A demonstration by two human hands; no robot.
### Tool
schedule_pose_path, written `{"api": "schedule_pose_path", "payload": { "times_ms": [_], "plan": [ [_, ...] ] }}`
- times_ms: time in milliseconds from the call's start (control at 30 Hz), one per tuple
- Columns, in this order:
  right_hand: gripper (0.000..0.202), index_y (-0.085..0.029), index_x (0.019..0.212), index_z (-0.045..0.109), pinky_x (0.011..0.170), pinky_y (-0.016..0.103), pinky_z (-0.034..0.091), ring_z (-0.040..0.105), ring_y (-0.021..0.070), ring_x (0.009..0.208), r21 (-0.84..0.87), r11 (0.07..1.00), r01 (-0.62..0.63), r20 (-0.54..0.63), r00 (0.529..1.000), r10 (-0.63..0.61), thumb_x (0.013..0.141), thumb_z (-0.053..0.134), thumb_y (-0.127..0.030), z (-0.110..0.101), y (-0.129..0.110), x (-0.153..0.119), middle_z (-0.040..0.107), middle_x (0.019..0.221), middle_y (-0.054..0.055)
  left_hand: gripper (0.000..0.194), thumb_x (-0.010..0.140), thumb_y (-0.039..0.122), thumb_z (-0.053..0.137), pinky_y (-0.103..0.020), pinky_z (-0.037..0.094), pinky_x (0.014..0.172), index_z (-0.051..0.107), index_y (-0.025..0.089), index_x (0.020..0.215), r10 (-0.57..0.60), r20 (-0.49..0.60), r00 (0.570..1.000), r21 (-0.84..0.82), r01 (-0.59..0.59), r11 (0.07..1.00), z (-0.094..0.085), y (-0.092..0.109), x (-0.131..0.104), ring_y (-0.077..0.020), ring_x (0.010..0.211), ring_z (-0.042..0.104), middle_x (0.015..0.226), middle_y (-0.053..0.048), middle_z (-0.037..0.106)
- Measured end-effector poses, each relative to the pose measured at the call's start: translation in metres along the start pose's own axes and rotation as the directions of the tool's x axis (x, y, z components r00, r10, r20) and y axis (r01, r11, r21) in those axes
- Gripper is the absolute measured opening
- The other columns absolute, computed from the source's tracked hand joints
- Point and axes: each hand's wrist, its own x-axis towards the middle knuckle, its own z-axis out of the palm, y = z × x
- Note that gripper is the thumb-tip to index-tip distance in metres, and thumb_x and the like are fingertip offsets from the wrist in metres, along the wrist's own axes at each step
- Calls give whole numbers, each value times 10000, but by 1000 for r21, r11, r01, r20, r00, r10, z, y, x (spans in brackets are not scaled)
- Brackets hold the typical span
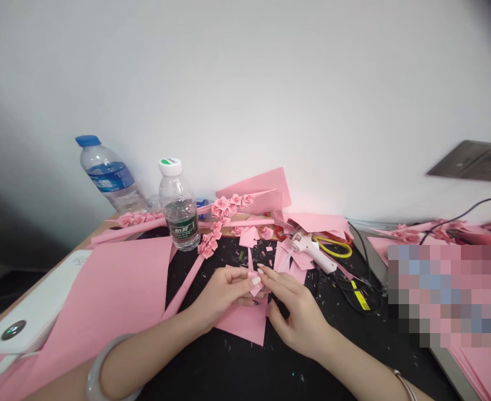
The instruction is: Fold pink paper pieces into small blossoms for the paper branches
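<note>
Near the middle of the black mat, my left hand (228, 289) pinches a small folded piece of pink paper (255, 283) between thumb and fingers. My right hand (295, 309) is against the right side of that piece, its fingers bent and their tips touching the paper and the left fingers. Below both hands lies a flat pink sheet (245, 326). Just beyond them are a pink paper piece (249, 236) and small scraps. A white glue gun (314, 253) rests to the right, beside yellow-handled scissors (332, 248).
Two bottles, one with a blue cap (111, 175) and one with a white cap (180, 211), stand at the back left. Pink paper flowers (224, 206) lie behind my hands. A large pink sheet (115, 284) and a white device (40, 303) are left; a black cable (368, 250) runs right.
</note>
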Motion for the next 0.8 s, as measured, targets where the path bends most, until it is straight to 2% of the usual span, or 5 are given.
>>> {"api": "schedule_pose_path", "payload": {
  "times_ms": [300, 433, 533, 667, 800],
  "plan": [
    [465, -174, 1230, 436, 942, 344, 391, 462, 199, 1130, 48, 999, 14, -45, 999, -12, 782, 403, -49, 1, 2, 0, 484, 1264, 97, 311, 736, 313, 628, -259, 504, 664, 646, 141, 995, 34, 18, 999, 39, -35, 999, -1, 1, 0, -183, 756, 651, 843, -90, 697],
    [243, -178, 1056, 473, 732, 302, 461, 554, 177, 847, 123, 986, -114, -104, 986, 127, 833, 396, -117, -2, 2, 1, 574, 964, 79, 271, 739, 305, 617, -279, 505, 671, 657, 128, 942, 58, 73, 996, 93, -64, 994, 0, 3, -1, -191, 745, 650, 806, -81, 696],
    [91, -193, 817, 445, 558, 268, 408, 478, 143, 612, 137, 972, -188, -57, 979, 198, 860, 371, -162, -4, 1, 2, 499, 721, 18, 221, 726, 318, 621, -296, 508, 663, 668, 114, 801, 32, 144, 989, 124, -50, 991, 2, 4, -3, -198, 721, 649, 762, -77, 690],
    [223, -199, 660, 356, 509, 247, 342, 412, 124, 560, 134, 978, -158, 55, 987, 152, 878, 336, -163, -2, 1, 4, 419, 631, -14, 176, 730, 296, 612, -274, 499, 644, 644, 123, 732, -22, 210, 977, 158, -11, 987, 4, 4, -5, -183, 693, 651, 740, -65, 687],
    [254, -195, 623, 316, 502, 233, 317, 396, 109, 544, 171, 979, -112, 82, 992, 99, 866, 328, -120, 1, 0, 4, 402, 612, -22, 175, 723, 302, 615, -265, 494, 612, 629, 127, 722, -45, 208, 977, 168, 10, 986, 5, 4, -5, -188, 687, 654, 718, -59, 685]
  ]
}}
